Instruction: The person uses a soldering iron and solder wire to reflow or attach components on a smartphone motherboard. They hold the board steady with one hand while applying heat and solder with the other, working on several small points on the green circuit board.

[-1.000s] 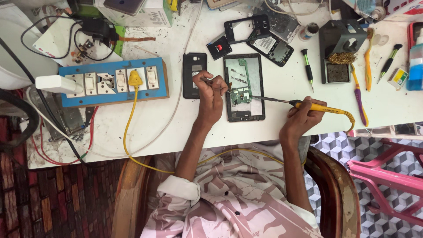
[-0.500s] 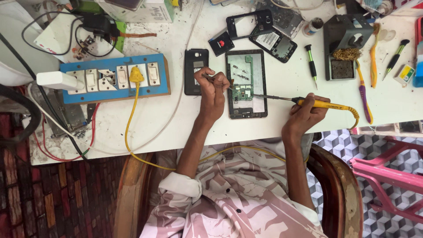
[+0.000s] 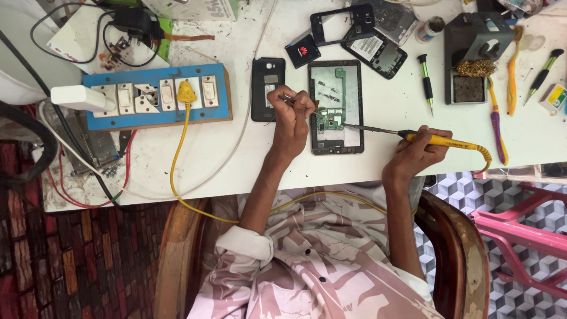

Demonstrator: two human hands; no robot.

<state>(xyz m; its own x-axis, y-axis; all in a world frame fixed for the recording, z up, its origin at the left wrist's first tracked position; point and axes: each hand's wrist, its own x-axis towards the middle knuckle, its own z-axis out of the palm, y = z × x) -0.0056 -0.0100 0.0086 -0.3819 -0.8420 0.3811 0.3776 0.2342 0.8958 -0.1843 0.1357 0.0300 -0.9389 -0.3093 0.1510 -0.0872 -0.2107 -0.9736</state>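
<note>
Two hands are working over an opened black tablet with a green circuit board [image 3: 335,106] near the white table's [image 3: 390,159] front edge: the left hand [image 3: 293,118] is pinching thin metal tweezers [image 3: 286,98], and the right hand [image 3: 416,155] is gripping a yellow-handled soldering iron [image 3: 440,140].

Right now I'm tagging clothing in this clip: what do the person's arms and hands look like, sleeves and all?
Both hands, left hand and right hand, are bare: no gloves, rings or watch visible. The shirt is pale pink with a white leaf-like print and dark buttons; its sleeves are rolled to the elbows, showing white lining.
</note>
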